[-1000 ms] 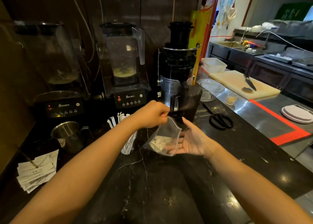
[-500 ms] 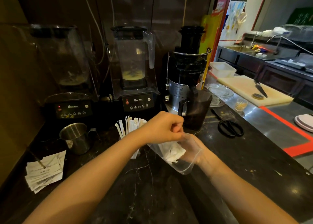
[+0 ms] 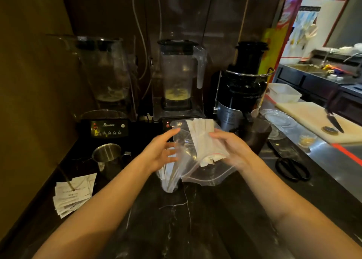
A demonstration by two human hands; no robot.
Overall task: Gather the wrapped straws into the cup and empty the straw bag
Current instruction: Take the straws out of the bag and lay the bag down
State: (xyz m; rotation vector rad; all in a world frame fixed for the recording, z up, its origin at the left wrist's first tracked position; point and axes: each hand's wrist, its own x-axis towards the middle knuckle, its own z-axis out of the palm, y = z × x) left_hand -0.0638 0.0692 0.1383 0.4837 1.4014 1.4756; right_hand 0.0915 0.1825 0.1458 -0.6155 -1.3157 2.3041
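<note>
A clear zip bag (image 3: 203,170) with a red seal line is held up over the dark marble counter. My right hand (image 3: 233,151) grips it around a bundle of white wrapped straws (image 3: 201,133), whose ends stick up behind the plastic. My left hand (image 3: 162,151) is at the bag's left side with fingers spread, touching the plastic. Below the bag stands a clear cup (image 3: 169,182) with several wrapped straws in it, partly hidden by my left hand and the bag.
A steel pitcher (image 3: 107,159) and a stack of paper slips (image 3: 73,192) lie at the left. Two blenders (image 3: 177,78) and a black juicer (image 3: 244,86) line the back. A dark jug (image 3: 254,135), black scissors (image 3: 292,169) and a cutting board with a knife (image 3: 333,119) are on the right.
The bag has been lifted and turned, with the straw bundle now pointing up. My left hand has let go of its pinch and opened; my right hand now grips the bag and straws.
</note>
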